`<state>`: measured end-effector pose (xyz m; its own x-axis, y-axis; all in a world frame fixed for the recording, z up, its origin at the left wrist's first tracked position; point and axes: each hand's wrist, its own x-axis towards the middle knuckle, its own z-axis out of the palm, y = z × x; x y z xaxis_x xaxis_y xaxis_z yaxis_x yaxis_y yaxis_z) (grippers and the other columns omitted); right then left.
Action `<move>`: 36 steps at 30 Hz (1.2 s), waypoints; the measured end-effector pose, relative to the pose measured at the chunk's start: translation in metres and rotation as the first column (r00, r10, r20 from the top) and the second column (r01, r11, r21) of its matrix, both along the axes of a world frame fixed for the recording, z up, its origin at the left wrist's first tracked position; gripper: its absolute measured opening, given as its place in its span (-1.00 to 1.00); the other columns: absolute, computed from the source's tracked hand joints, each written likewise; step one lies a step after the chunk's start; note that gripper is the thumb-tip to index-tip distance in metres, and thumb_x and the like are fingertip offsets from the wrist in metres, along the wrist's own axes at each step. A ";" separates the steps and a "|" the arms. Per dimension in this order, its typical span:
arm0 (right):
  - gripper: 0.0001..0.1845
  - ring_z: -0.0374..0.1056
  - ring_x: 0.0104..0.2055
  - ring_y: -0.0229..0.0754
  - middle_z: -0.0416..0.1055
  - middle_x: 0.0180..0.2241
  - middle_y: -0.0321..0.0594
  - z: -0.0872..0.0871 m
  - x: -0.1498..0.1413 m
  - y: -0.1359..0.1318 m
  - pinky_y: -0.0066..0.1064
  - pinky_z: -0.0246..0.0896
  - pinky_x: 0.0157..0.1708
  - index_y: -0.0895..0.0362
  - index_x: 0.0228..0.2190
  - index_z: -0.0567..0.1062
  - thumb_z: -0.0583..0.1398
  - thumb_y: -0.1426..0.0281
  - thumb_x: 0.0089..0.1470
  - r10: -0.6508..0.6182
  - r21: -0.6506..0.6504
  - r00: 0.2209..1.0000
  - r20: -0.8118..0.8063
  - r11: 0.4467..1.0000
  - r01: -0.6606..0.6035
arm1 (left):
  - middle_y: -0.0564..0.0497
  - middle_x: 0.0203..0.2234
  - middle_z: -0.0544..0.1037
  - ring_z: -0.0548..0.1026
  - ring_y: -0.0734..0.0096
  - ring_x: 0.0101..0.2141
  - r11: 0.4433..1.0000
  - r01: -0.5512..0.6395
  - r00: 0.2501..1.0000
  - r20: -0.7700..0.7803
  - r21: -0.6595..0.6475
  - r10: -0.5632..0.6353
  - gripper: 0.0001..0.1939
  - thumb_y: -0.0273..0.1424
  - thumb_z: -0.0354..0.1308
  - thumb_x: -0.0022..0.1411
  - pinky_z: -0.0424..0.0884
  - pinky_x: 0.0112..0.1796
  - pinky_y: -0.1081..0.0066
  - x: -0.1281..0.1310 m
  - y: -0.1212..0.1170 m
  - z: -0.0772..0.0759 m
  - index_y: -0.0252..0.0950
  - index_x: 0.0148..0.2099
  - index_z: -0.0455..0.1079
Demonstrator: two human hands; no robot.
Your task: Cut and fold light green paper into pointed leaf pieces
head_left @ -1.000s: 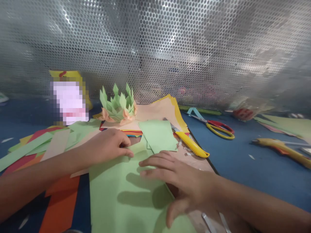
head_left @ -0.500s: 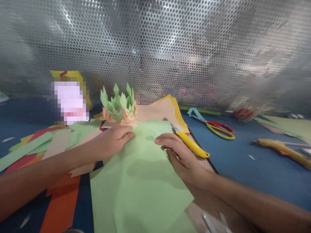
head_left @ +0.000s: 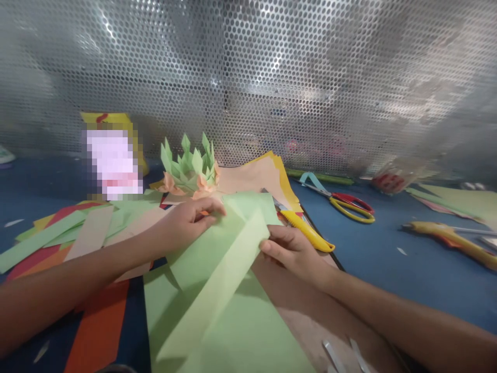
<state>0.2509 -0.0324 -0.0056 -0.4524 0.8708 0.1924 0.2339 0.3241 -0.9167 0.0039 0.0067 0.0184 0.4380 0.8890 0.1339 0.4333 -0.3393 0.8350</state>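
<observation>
Counter (head_left: 388, 264) is carrying it all. Lower sheet (head_left: 248, 331), green, is lying under the top sheet (head_left: 229, 274), also green, which is bending up and over itself mid-counter. Top sheet is likely handling light, bendy, easily creased; edges are probably offering the best hold. Left hand (head_left: 192, 220) is sitting narrow at its far-left edge, pinching or just pressing, can't tell; right hand (head_left: 293, 251) is pinching the raised right edge. Cutter (head_left: 308, 230) is lying just beside.

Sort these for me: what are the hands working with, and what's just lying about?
In hand: green sheet, pinched by right hand, left hand at its edge.
Lying about, it seems: yellow cutter, scissors, yellow glue gun, paper ornament.
</observation>
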 end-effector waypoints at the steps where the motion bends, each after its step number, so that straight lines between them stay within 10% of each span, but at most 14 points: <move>1: -0.58 0.15 -0.58 -0.36 0.26 -0.63 -0.35 0.000 -0.001 -0.001 -0.52 0.06 -0.58 0.15 -0.58 0.36 0.16 0.07 0.06 -0.032 -0.037 0.999 0.011 0.999 0.032 | -0.01 -0.33 0.54 0.51 0.22 -0.28 1.000 -0.005 1.000 -0.016 0.020 0.005 -0.82 -0.27 0.11 0.15 0.40 -0.32 0.39 0.002 -0.003 0.002 -0.22 -0.26 0.44; 17: -0.53 -0.02 -0.77 -0.46 0.24 -0.78 -0.41 0.000 -0.004 0.001 -0.59 -0.18 -0.77 0.11 -0.64 0.19 0.21 0.07 0.00 -0.238 -0.132 0.971 0.029 0.962 0.240 | 0.04 -0.55 0.53 0.51 0.27 -0.51 0.965 0.099 0.989 0.131 -0.241 -0.068 -0.79 -0.22 0.25 0.03 0.37 -0.54 0.45 0.011 -0.026 0.014 -0.28 -0.38 0.49; 24: -0.51 0.12 -0.74 -0.38 0.25 -0.71 -0.53 0.001 -0.004 0.003 -0.60 0.00 -0.75 0.04 -0.15 0.19 0.20 0.04 0.02 -0.228 -0.232 0.938 -0.263 0.958 0.168 | -0.03 -0.26 0.58 0.54 0.24 -0.31 0.955 0.060 0.931 0.362 -0.292 0.052 -0.72 -0.24 0.25 0.11 0.48 -0.34 0.38 0.016 -0.030 0.006 -0.27 -0.16 0.43; 30: -0.40 0.40 -0.42 -0.24 0.50 -0.35 -0.19 0.003 -0.008 -0.002 -0.44 0.32 -0.45 0.11 -0.03 0.31 0.22 0.03 -0.02 0.002 -0.349 0.934 -0.357 0.927 -0.135 | -0.05 -0.18 0.52 0.53 0.19 -0.21 0.948 0.038 0.831 0.537 -0.317 0.147 -0.50 -0.31 0.27 0.12 0.50 -0.29 0.28 0.024 -0.036 0.002 -0.19 0.06 0.17; 36: -0.57 0.34 0.01 -0.06 0.46 -0.06 -0.15 0.008 -0.013 -0.005 -0.23 0.22 0.00 0.12 -0.09 0.48 0.29 0.24 -0.01 -0.019 -0.414 0.972 -0.233 0.906 -0.081 | -0.08 -0.10 0.50 0.52 0.14 -0.17 0.933 0.037 0.819 0.545 -0.359 0.177 -0.42 -0.31 0.29 0.09 0.50 -0.29 0.25 0.026 -0.040 0.000 -0.17 0.09 0.09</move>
